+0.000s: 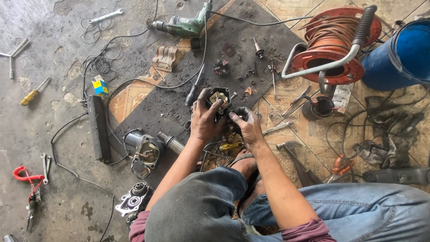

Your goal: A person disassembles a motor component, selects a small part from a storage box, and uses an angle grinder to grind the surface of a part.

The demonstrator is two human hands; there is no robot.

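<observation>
A person is crouching over a dark mat (179, 103) on the floor, gripping a black motor housing (219, 99) at the centre. The left hand (205, 120) is clamping its fingers around the housing, seemingly steadying it, while the right hand (247, 125) is pinching its near right edge. A green drill (183, 25) is lying far behind, an orange hose reel (333, 45) far right, a metal gearcase (145, 151) near left.

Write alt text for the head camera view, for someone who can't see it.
Seen from above, a person seated on a grimy floor holds a small black motor part in the left hand and right hand. A green drill, red cable reel and scattered tools lie around.
</observation>
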